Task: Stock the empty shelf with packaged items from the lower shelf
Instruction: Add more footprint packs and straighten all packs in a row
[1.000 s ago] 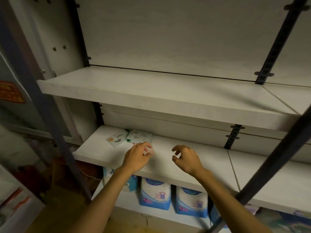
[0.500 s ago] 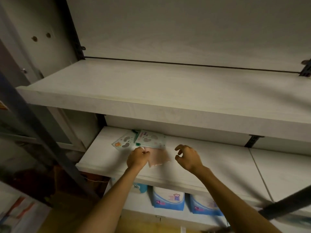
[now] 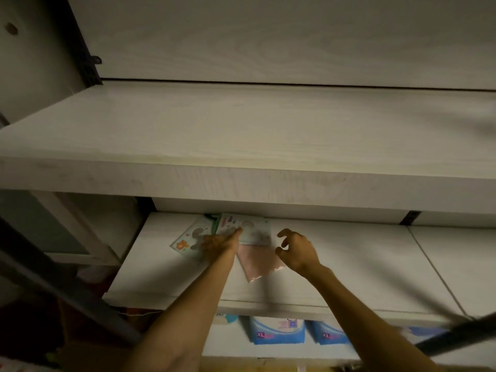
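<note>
The left hand (image 3: 220, 241) reaches forward over the middle shelf (image 3: 349, 264), fingers extended and nearly straight, fingertips resting on the green-and-white packet (image 3: 252, 229) at the back of that shelf. No curl or pinch around the packet is visible; the hand reads as flat and touching. The right hand (image 3: 295, 251) hovers just to the right of the same packet, fingers and thumb loosely curled in a claw, holding nothing and not touching any item.

Three flat packaged items lie on the left part of the middle shelf. The green-and-white packet sits furthest back, close to the rear panel. A white packet with grey cut-out shapes and an orange mark (image 3: 190, 238) lies to its left, partly hidden under the left hand. A pale pink packet (image 3: 259, 261) lies nearer the front edge, tilted, with its upper end overlapping or touching the green-and-white packet; which lies on top cannot be determined.

The upper shelf (image 3: 241, 135) directly above carries no visible items on the part in view.

Below the middle shelf, blue-and-white bags marked XL (image 3: 276, 331) stand side by side on the bottom shelf. A dark metal upright (image 3: 83, 49) runs along the left rear.
</note>
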